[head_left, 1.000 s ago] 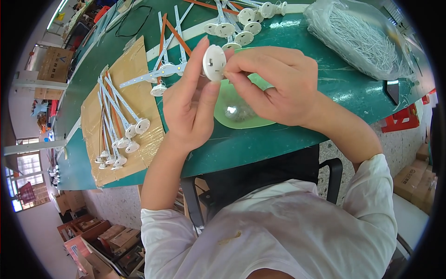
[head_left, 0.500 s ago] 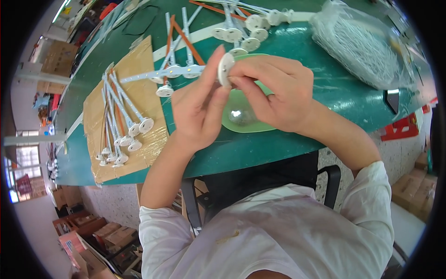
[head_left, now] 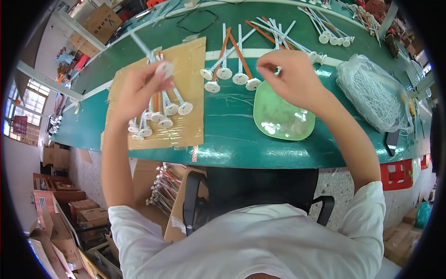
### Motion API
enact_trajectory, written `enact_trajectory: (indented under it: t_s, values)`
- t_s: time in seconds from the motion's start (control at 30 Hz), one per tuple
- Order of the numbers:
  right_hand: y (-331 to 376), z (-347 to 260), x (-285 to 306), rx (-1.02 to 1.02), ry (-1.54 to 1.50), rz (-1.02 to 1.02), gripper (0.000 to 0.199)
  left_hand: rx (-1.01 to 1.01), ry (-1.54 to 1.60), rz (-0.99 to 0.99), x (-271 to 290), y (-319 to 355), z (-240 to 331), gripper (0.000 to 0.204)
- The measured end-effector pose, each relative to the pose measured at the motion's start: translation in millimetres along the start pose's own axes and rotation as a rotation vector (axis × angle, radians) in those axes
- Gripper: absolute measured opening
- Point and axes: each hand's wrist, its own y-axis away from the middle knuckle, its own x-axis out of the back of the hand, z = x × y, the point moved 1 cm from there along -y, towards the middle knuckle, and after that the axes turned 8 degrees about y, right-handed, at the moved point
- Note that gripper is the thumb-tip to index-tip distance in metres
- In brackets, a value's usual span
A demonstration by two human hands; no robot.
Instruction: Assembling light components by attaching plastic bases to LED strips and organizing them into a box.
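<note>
My left hand (head_left: 132,93) is closed on a pale LED strip with a round white end cap (head_left: 164,70), held over the flat cardboard sheet (head_left: 189,95). Beneath it on that sheet lies a bunch of similar capped strips (head_left: 185,108), partly covered by the hand. My right hand (head_left: 297,79) hovers above the far side of a shallow green tray (head_left: 261,100), thumb and fingers drawn together. Whether anything is pinched there does not show. Small shiny pieces in the tray are too blurred to name. Between the hands, more capped strips, some orange-backed, lie on the table (head_left: 227,137).
A clear plastic bag of thin white wires (head_left: 371,95) rests at the right, with a dark phone-like object (head_left: 391,143) near it. Another group of capped strips (head_left: 327,35) lies farther back. Below the table's near edge, an open carton (head_left: 148,181) holds many strips.
My hands have parted. The left has carried the capped strip leftward over the cardboard, and the right has moved off the cap to above the green tray. The view has shifted too.
</note>
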Motion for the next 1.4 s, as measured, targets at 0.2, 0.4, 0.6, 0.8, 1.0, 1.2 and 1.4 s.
enact_trajectory:
  t_s: [0.2,0.4,0.6,0.8,1.0,1.2,1.4]
  values:
    - [-39.3,11.3,-30.5,-0.033,0.139,-0.205,0.014,0.197,-0.856,-0.224,42.0,13.4,-15.2,0.026]
    - [-81.6,-12.7,-83.5,-0.077,0.394,-0.221,0.024,0.148,-0.895,-0.280,30.3,4.7,-19.7,0.024]
    - [-55.7,4.5,-22.4,-0.109,0.424,-0.493,0.031,0.149,-0.926,-0.115,4.0,12.8,20.8,0.026]
    - [-37.6,22.3,-30.8,-0.194,0.294,-0.590,0.011,-0.268,-0.728,0.046,-43.8,-26.4,13.4,0.023]
    - [-0.2,8.4,16.0,-0.186,0.047,-0.106,0.011,-0.083,-0.489,0.071,-106.5,-46.2,27.7,0.030]
    - [45.1,22.9,8.7,-0.466,-0.703,0.197,0.008,0.173,0.510,-0.268,-183.3,-59.3,24.5,0.041]
    - [58.9,32.7,4.6,-0.199,-0.381,0.280,0.016,0.036,1.042,-0.321,-204.7,-54.0,7.1,0.042]
